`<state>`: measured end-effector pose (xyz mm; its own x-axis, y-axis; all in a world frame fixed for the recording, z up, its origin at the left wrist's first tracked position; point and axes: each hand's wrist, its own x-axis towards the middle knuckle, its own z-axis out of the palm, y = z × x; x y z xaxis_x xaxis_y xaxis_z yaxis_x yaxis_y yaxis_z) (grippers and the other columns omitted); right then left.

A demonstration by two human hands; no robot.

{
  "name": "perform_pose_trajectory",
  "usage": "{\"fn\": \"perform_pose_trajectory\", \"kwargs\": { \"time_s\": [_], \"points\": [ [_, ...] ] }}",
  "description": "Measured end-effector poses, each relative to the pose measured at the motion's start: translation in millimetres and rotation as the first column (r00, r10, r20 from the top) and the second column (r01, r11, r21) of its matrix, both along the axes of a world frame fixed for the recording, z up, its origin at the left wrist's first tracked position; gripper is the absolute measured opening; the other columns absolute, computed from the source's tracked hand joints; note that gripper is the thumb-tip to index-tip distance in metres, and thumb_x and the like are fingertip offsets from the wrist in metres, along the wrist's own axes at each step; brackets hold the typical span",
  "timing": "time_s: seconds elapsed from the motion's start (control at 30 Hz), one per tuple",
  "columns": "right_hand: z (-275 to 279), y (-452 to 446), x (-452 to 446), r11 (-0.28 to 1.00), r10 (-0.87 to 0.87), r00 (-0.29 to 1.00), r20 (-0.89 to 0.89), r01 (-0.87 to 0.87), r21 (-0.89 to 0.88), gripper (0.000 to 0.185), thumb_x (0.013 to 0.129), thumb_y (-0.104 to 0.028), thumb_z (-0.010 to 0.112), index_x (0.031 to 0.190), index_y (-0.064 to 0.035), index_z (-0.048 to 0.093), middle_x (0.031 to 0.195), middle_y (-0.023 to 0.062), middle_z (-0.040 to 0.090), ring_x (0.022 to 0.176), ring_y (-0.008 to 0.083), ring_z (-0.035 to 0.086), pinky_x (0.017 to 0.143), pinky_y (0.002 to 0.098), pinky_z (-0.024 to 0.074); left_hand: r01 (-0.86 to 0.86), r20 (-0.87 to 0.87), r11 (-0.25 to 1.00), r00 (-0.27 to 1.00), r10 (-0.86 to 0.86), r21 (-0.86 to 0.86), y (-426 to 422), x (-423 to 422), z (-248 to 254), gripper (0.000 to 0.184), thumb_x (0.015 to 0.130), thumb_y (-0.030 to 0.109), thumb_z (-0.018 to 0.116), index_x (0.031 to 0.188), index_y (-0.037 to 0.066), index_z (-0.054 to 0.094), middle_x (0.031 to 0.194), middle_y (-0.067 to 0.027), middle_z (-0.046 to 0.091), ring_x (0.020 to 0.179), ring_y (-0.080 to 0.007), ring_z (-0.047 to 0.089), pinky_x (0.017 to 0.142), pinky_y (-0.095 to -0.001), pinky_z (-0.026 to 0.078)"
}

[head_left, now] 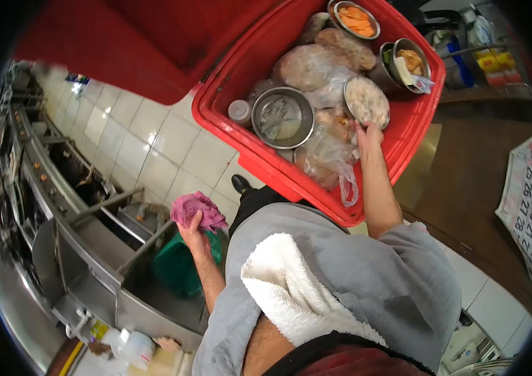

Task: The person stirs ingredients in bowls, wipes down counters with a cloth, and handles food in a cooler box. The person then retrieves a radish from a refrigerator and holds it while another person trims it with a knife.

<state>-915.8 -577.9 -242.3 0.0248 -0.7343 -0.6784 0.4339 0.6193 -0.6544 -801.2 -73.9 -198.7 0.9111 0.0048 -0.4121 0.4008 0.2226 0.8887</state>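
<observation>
Pink cloth (199,209) and round bowl (367,99) of pale pieces are the two things at the person's hands. The cloth, which is the nearer one, is outside the red box (347,214), before its near side and to the left. I judge that it is light and very soft, perhaps somewhat damp, without any fixed form; it can be held anywhere in its middle, since nothing in it can break. The left hand (196,237) carries it with the forearm rising toward the box side; the thumb presses on the folds, and the other fingers grip it, mostly hidden by the cloth.

Farther, the bowl stands inside the red box, toward its right wall, just beyond a plastic bag (328,153). Probably it is stiff and rather heavy because it is full, and its rim could be slippery. The loose pieces may spill if it tilts, so two opposite places of the rim, or support from below, seem the safest hold. The right arm reaches over the near right edge of the box, nearly straight, and the right hand (369,134) has its fingers closed on the bowl's near rim. Farther still, metal containers (410,61) occupy the box's far right part.
</observation>
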Motion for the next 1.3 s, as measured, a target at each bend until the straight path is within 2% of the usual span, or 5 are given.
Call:
{"fn": "perform_pose_trajectory", "kwargs": {
  "time_s": [0.63,0.7,0.77,1.03,1.3],
  "points": [
    [-22.8,-18.9,9.7,0.965,-0.26,0.958,-0.12,0.251,-0.081,0.044,0.073,0.006,0.056,0.114,0.0061,0.042,0.118,0.0247,0.044,0.099,0.0405,0.052,0.073,0.0547,0.0522,0.228,-0.01,0.969,0.974,-0.228,0.094,-19.3,79.2,-9.6,0.053,0.071,0.003,0.067,0.118,0.002,0.045,0.106,-0.0097,0.057,0.096,-0.0233,0.057,0.088,-0.0355,0.044],
    [18.8,18.5,53.6,0.808,-0.337,0.451,-0.826,-0.312,-0.5,0.058,0.07,-0.005,0.069,0.12,0.0041,0.041,0.12,0.0269,0.043,0.11,0.041,0.044,0.093,0.0489,0.0397,0.226,-0.02,0.969,0.974,-0.225,0.101,-24.4,78.4,-8.7,0.052,0.07,0.003,0.067,0.118,0.001,0.045,0.105,-0.0099,0.057,0.097,-0.0229,0.057,0.088,-0.0356,0.044],
    [26.4,23.5,97.5,0.562,-0.021,0.693,-0.721,-0.588,-0.582,0.068,0.065,-0.013,0.076,0.121,0.0043,0.042,0.119,0.0267,0.044,0.115,0.0422,0.038,0.1,0.0415,0.0298,0.237,-0.002,0.967,0.971,-0.238,0.092,-30.8,78.0,-4.4,0.051,0.07,0.003,0.066,0.117,0.001,0.046,0.105,-0.0096,0.058,0.097,-0.0223,0.057,0.089,-0.0346,0.044],
    [9.7,9.4,197.3,0.21,-0.115,-0.156,-0.981,-0.969,0.129,0.068,0.066,-0.039,0.075,0.119,-0.0045,0.05,0.116,0.0214,0.053,0.11,0.0376,0.048,0.096,0.0432,0.0357,0.109,0.0,0.989,0.994,-0.109,0.104,-22.1,69.5,0.6,0.054,0.068,-0.002,0.068,0.118,0.001,0.046,0.107,-0.0098,0.057,0.098,-0.0225,0.057,0.089,-0.0343,0.045],
    [-24.8,-75.6,200.0,-0.065,0.041,0.153,-0.987,-0.986,-0.156,0.03,0.078,-0.032,0.059,0.081,-0.0027,0.064,0.084,0.0188,0.064,0.082,0.0368,0.061,0.073,0.044,0.0482,0.019,-0.063,0.993,0.998,-0.011,0.119,-16.5,54.7,-6.0,0.057,0.068,-0.003,0.068,0.12,0.001,0.044,0.11,-0.0105,0.056,0.1,-0.0228,0.056,0.09,-0.0351,0.044]
  ]
}}
